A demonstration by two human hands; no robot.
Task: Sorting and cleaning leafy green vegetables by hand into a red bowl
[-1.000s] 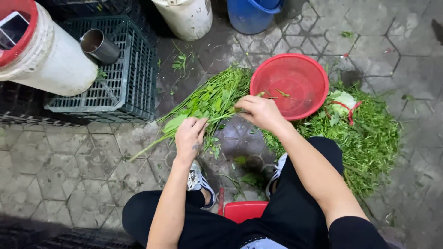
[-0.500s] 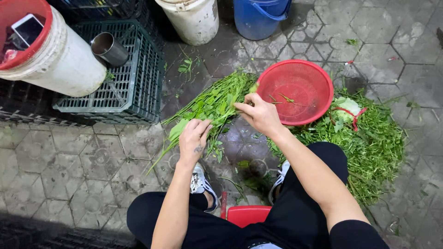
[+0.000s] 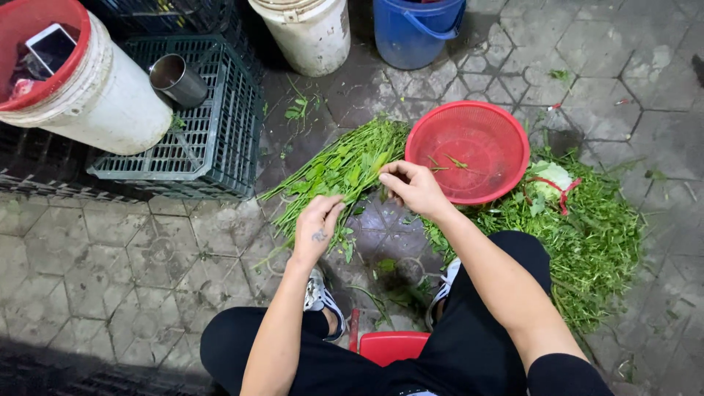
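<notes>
Wet hexagonal paving (image 3: 147, 249), buckets and a green crate (image 3: 213, 139) behind. From the head view, the left hand (image 3: 317, 229) grips the bundle of leafy green stems (image 3: 341, 167) on the ground, while the right hand (image 3: 414, 187) pinches a stem tip beside the red basket (image 3: 506, 158) — lifted closer to it than a moment ago, so picking goes on — trimmings (image 3: 594, 235) lie heaped to the right.

Lit by artificial light from above and slightly ahead; colours saturated, exposure even across the centre. Soft shadows under the forearms and beneath the red basket (image 3: 469, 150). Dark falloff at the lower left corner and along the top behind the crate (image 3: 198, 125). Mild sheen on wet paving (image 3: 132, 264) and on the metal cup (image 3: 178, 79). Slight wide-angle bending toward the edges. Focus sharp throughout; no visible motion blur.
</notes>
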